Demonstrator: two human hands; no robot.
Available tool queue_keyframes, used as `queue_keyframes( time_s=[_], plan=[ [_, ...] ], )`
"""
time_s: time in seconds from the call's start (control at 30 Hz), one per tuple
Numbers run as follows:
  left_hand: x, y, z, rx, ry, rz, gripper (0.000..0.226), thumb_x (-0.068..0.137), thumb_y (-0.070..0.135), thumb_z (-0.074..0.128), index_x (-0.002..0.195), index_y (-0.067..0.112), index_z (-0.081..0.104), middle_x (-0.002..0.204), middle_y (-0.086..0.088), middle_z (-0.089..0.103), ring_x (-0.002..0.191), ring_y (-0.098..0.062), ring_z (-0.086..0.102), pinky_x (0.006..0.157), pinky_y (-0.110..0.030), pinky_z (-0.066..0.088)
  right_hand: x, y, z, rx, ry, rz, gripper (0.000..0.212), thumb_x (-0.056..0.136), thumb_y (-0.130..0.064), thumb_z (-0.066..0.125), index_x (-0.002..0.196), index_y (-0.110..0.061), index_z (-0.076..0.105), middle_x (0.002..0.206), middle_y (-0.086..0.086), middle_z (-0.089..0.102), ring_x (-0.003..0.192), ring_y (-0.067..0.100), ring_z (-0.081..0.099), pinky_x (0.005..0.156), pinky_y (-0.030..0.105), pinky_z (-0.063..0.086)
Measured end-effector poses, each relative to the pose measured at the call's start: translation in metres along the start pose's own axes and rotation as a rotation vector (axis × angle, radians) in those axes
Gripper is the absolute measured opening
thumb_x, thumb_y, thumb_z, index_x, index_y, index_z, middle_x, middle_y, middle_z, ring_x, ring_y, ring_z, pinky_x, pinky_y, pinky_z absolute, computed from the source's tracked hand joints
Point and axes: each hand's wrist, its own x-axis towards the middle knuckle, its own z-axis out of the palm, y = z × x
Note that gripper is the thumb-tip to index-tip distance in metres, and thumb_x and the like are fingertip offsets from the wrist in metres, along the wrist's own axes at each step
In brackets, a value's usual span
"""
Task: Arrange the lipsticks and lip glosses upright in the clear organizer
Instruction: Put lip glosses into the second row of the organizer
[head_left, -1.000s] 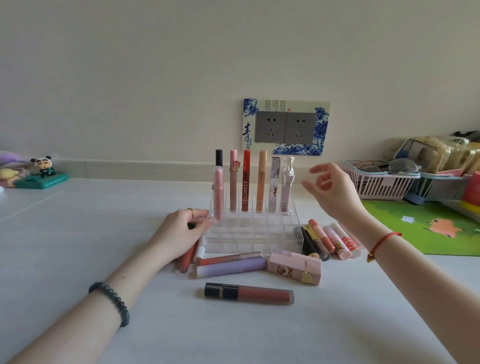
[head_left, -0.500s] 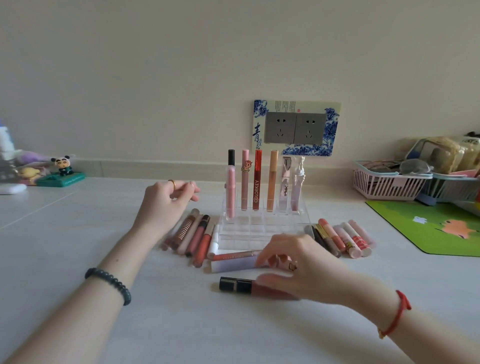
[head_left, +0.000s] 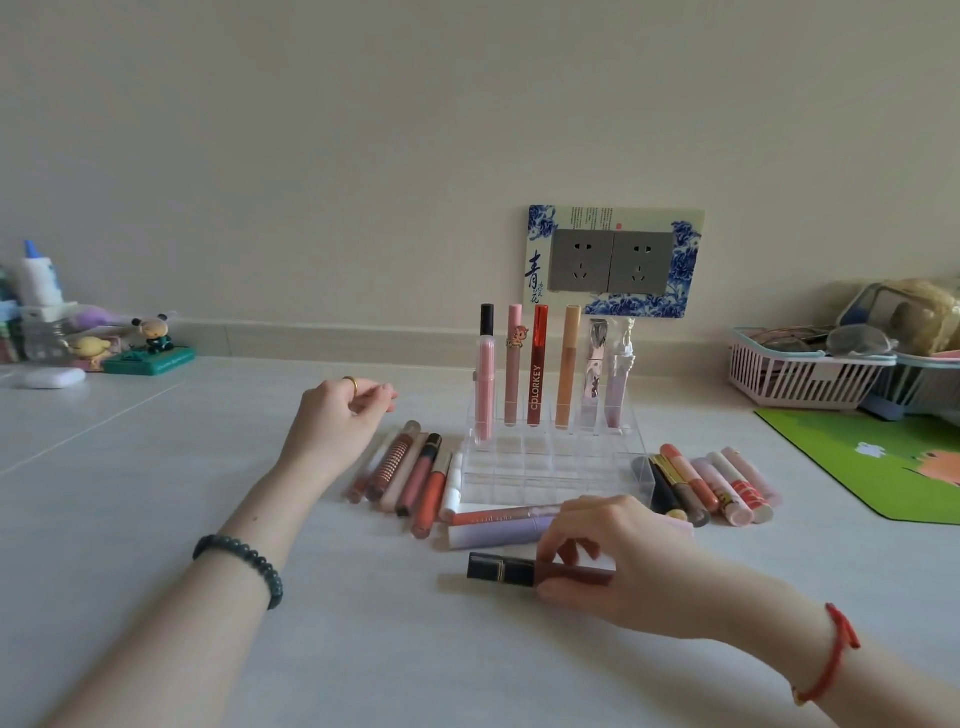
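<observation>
Right hand (head_left: 623, 566) is grasping the dark-capped brown lip gloss (head_left: 509, 567), thumb on its near side and fingers curled over the far side. The tube lies level, cap pointing left, near the front edge of the counter (head_left: 156, 519). I can't tell whether it is touching the counter or just off it. Left hand (head_left: 337, 421) is released, fingers loosely curled with nothing in them, just behind the left row of lying tubes (head_left: 410, 473). It wears a gold ring (head_left: 351, 383) and there's a dark bead bracelet (head_left: 244, 566) on that wrist; the right wrist has a red cord (head_left: 836, 654). The clear organizer (head_left: 550, 467) sits mid-counter, toward the back edge. Its back row holds six upright tubes, left to right: pink with black cap (head_left: 486, 384), slim pink (head_left: 514, 364), red COLORKEY (head_left: 537, 369), orange (head_left: 569, 369), silver-capped (head_left: 595, 369), lilac (head_left: 621, 374). I see nothing in the front tiers. A lilac tube (head_left: 498, 535) and a coral tube (head_left: 504, 517) lie flat just in front of the organizer, between it and the gripped gloss. Another row of lying tubes (head_left: 711, 486) sits just right of the organizer. A green mat (head_left: 883, 467) and a pink basket (head_left: 795, 374) are at the right edge, and a panda figure (head_left: 153, 335) is at the back left. The socket plate (head_left: 613, 260) is on the wall behind the organizer.
</observation>
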Motion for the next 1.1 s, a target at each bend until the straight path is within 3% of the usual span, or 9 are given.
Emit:
queue_keyframes(
  time_s=[0.2, 0.23, 0.3, 0.37, 0.57, 0.67, 0.77, 0.93, 1.1],
  plan=[
    [-0.005, -0.013, 0.007, 0.061, -0.044, -0.045, 0.022, 0.088, 0.027, 0.055, 0.099, 0.014, 0.069, 0.099, -0.002, 0.070, 0.088, -0.015, 0.062, 0.078, -0.021, 0.040, 0.009, 0.006, -0.021, 0.261, 0.182, 0.052, 0.005, 0.076, -0.037, 0.060, 0.080, -0.034, 0.061, 0.070, -0.011, 0.066, 0.062, 0.005, 0.058, 0.056, 0.014, 0.047],
    [-0.006, -0.014, 0.009, 0.057, -0.059, -0.046, 0.022, 0.087, 0.027, 0.055, 0.100, 0.014, 0.068, 0.099, -0.002, 0.070, 0.087, -0.017, 0.064, 0.074, -0.022, 0.044, 0.012, 0.008, -0.024, 0.337, 0.217, 0.075, 0.008, 0.074, -0.035, 0.060, 0.081, -0.031, 0.062, 0.072, -0.010, 0.068, 0.060, 0.005, 0.060, 0.057, 0.016, 0.050],
    [-0.008, -0.014, 0.013, 0.042, -0.096, -0.082, 0.021, 0.086, 0.028, 0.055, 0.100, 0.017, 0.067, 0.096, 0.002, 0.068, 0.071, -0.018, 0.066, 0.049, -0.023, 0.049, 0.020, 0.014, -0.029, 0.455, 0.287, 0.125, 0.010, 0.074, -0.028, 0.062, 0.082, -0.023, 0.064, 0.071, -0.003, 0.070, 0.064, 0.006, 0.065, 0.063, 0.017, 0.053],
    [-0.008, -0.014, 0.016, 0.066, -0.125, -0.123, 0.024, 0.085, 0.030, 0.054, 0.103, 0.020, 0.066, 0.099, 0.005, 0.067, 0.063, -0.013, 0.061, 0.032, -0.019, 0.041, 0.031, 0.020, -0.035, 0.495, 0.361, 0.161, 0.007, 0.077, -0.020, 0.064, 0.084, -0.018, 0.064, 0.074, -0.003, 0.070, 0.068, 0.004, 0.066, 0.067, 0.016, 0.054],
    [-0.007, -0.014, 0.019, 0.128, -0.154, -0.099, 0.031, 0.086, 0.028, 0.053, 0.113, 0.016, 0.063, 0.112, 0.004, 0.067, 0.101, -0.012, 0.060, 0.048, -0.020, 0.042, 0.075, 0.026, -0.039, 0.465, 0.507, 0.233, 0.011, 0.080, -0.016, 0.064, 0.090, -0.012, 0.063, 0.079, -0.002, 0.069, 0.069, 0.005, 0.066, 0.066, 0.016, 0.055],
    [-0.006, -0.017, 0.019, 0.114, -0.162, -0.119, 0.032, 0.086, 0.030, 0.053, 0.114, 0.017, 0.062, 0.112, 0.006, 0.065, 0.101, -0.011, 0.058, 0.032, -0.017, 0.039, 0.095, 0.027, -0.034, 0.450, 0.566, 0.278, 0.016, 0.080, -0.016, 0.064, 0.093, -0.008, 0.064, 0.083, 0.004, 0.069, 0.073, 0.012, 0.066, 0.071, 0.023, 0.056],
    [-0.006, -0.020, 0.021, 0.114, -0.164, -0.127, 0.033, 0.085, 0.030, 0.053, 0.115, 0.017, 0.062, 0.111, 0.006, 0.065, 0.097, -0.011, 0.057, 0.030, -0.018, 0.040, 0.109, 0.029, -0.029, 0.458, 0.604, 0.322, 0.018, 0.079, -0.017, 0.065, 0.094, -0.007, 0.064, 0.083, 0.005, 0.069, 0.073, 0.015, 0.066, 0.071, 0.027, 0.056],
    [-0.005, -0.020, 0.022, 0.139, -0.160, -0.120, 0.032, 0.086, 0.030, 0.053, 0.115, 0.017, 0.061, 0.112, 0.002, 0.066, 0.088, -0.017, 0.062, 0.058, -0.024, 0.042, 0.119, 0.033, -0.019, 0.418, 0.620, 0.368, 0.013, 0.079, -0.017, 0.065, 0.089, -0.008, 0.066, 0.065, -0.009, 0.063, 0.057, 0.006, 0.062, 0.055, 0.011, 0.052],
    [-0.005, -0.021, 0.022, 0.107, -0.161, -0.135, 0.031, 0.086, 0.031, 0.053, 0.113, 0.019, 0.062, 0.107, 0.003, 0.066, 0.072, -0.017, 0.056, 0.033, -0.016, 0.038, 0.119, 0.035, -0.010, 0.389, 0.609, 0.372, 0.012, 0.078, -0.018, 0.066, 0.088, -0.010, 0.067, 0.065, -0.011, 0.060, 0.058, -0.002, 0.057, 0.050, 0.003, 0.045]
  ],
)
